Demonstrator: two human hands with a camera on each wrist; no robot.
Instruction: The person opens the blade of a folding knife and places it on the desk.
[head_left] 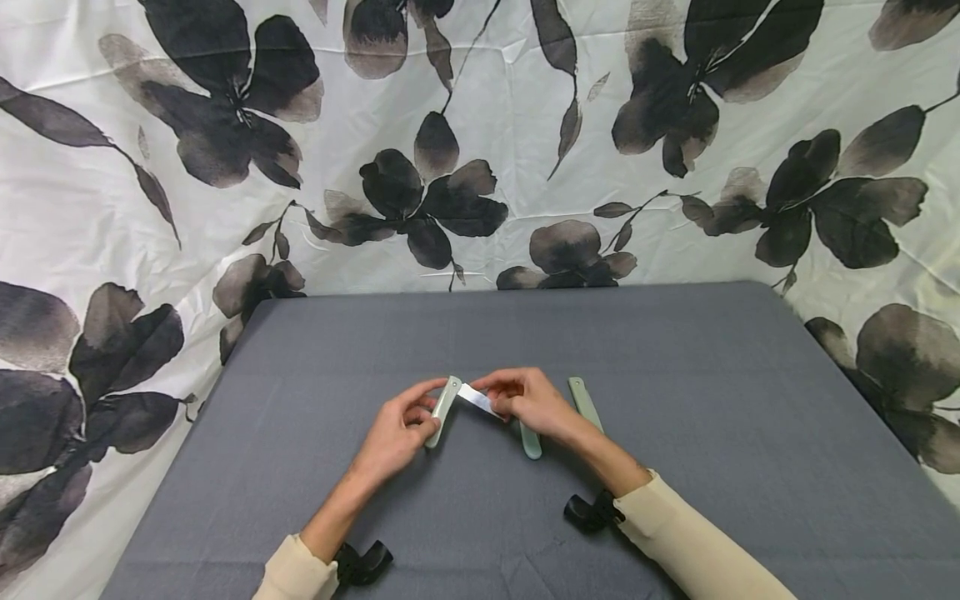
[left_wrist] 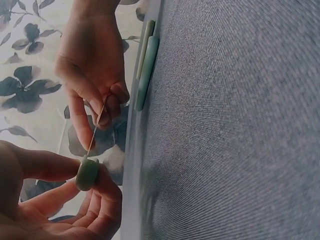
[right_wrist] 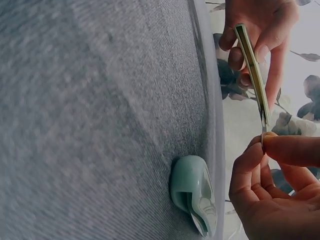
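Observation:
A folding knife with a pale green handle (head_left: 443, 412) is held up over the table, its silver blade (head_left: 477, 398) swung partway out at an angle. My left hand (head_left: 397, 427) grips the handle between thumb and fingers. The blade is pinched between thumb and fingers of my right hand (head_left: 534, 404). In the right wrist view, the long slot of the handle (right_wrist: 253, 67) faces the camera. Below my right forearm lie a darker green-handled piece (head_left: 530, 442), partly hidden by that hand, and a pale green one (head_left: 584, 402).
Grey cloth covers the table (head_left: 360, 342). Behind it hangs a white floral sheet (head_left: 525, 117). In the right wrist view, the nearer green piece (right_wrist: 189, 175) shows a slot and a shiny edge. Black wrist mounts (head_left: 367, 562) project from both cuffs.

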